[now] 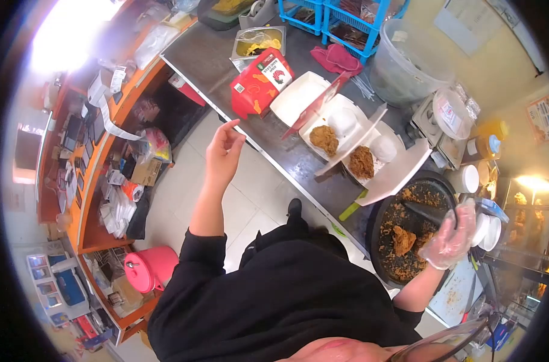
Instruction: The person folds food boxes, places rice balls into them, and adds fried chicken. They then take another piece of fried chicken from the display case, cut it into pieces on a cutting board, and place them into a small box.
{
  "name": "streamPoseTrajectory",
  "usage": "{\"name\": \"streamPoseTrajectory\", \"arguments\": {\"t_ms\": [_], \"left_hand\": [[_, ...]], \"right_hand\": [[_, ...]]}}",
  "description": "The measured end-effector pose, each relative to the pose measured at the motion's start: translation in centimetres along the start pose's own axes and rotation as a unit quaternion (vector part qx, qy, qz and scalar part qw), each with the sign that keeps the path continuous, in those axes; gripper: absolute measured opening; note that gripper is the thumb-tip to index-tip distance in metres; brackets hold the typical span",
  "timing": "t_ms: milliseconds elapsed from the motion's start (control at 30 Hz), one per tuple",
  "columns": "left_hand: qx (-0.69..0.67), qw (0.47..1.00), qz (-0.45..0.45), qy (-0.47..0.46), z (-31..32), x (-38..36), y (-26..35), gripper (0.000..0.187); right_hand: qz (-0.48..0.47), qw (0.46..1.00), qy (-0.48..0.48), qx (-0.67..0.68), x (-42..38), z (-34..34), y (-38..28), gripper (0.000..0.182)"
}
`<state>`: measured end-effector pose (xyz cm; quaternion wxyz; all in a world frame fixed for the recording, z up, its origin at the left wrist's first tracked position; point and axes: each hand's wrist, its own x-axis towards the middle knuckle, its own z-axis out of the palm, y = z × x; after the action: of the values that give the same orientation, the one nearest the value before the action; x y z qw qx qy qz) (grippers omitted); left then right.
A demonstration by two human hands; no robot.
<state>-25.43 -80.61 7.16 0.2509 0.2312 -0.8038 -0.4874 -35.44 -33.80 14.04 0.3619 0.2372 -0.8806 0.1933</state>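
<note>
Head view, and here we are with the boxing-up of fried chicken, by my reading! At 2 o'clock, a first open box point(321, 118) and a second open box point(394, 134) sit side by side on the dark surface point(202, 54), each carrying a chicken piece and a white bundle. Down between 3 and 4 o'clock, one more chicken piece point(403, 240) lies in the crumb-strewn black pan point(375, 241), and that's the one to watch!

The gloved right hand point(450, 240) hangs at that piece's 3 o'clock, fingers loosely extended, nothing visibly grasped (whether they brush the dark utensil point(424, 214) in the pan, I can't tell). Over at 10 o'clock the bare left hand point(223, 154) floats beyond the edge of the surface, near the red box point(262, 82), fingers half-curled, released and empty.

So the step looks like handling portions, between grips. A pick from the pan would call for the gloved fingers to travel towards 9 o'clock, dip, and close around the crust gently enough to spare the coating.

And the lie of it? The pan piece is stubby, its long axis seeming to run from 11 to 5 o'clock (only just), with no clear pointed end to name. Inside both boxes, the line from chicken to bundle points between 1 and 2 o'clock.
</note>
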Motion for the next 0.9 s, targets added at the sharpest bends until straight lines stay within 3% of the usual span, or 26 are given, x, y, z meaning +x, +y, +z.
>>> {"name": "streamPoseTrajectory", "arguments": {"t_ms": [67,167,233,267,333,367,433,533,633,767,900], "left_hand": [[-0.004,1.0,-0.027,-0.003,-0.1,0.1,-0.8,0.029],[-0.016,0.997,-0.058,0.044,-1.2,0.9,-1.8,0.026],[-0.036,0.995,-0.063,0.073,-1.5,0.5,-4.9,0.026],[-0.02,0.995,-0.056,0.083,-2.3,1.4,-5.9,0.026],[0.001,0.994,-0.052,0.096,-3.8,3.8,-8.8,0.026],[-0.031,0.99,-0.067,0.121,-4.5,5.5,-10.4,0.02],[-0.01,0.99,-0.044,0.132,-5.4,9.6,-12.9,0.02],[0.008,0.992,0.002,0.123,-5.5,16.3,-17.4,0.02],[0.066,0.993,0.055,0.078,-5.3,22.0,-20.0,0.022],[0.134,0.987,0.08,0.043,-4.2,26.0,-21.8,0.025],[0.111,0.989,0.095,-0.014,-1.8,27.8,-23.5,0.046]], "right_hand": [[-0.027,0.998,-0.04,0.036,-1.0,1.1,-0.2,0.027],[-0.088,0.989,0.012,0.116,0.3,4.3,0.5,0.038],[0.021,0.985,0.022,0.171,0.0,5.3,0.2,0.05],[0.017,0.995,0.021,0.095,1.1,5.0,-0.4,0.055],[0.065,0.989,0.09,0.095,2.9,6.1,-2.7,0.028],[0.032,0.995,0.087,0.028,3.4,6.5,-3.3,0.029],[0.102,0.991,0.069,-0.054,3.5,7.0,-4.0,0.03],[0.311,0.948,0.064,-0.017,3.4,7.4,-3.3,0.031],[0.407,0.905,0.091,-0.088,8.1,10.3,-7.6,0.034],[0.281,0.956,0.038,-0.073,11.1,12.5,-9.0,0.037],[0.302,0.946,-0.012,-0.12,13.1,14.9,-12.0,0.04]]}}
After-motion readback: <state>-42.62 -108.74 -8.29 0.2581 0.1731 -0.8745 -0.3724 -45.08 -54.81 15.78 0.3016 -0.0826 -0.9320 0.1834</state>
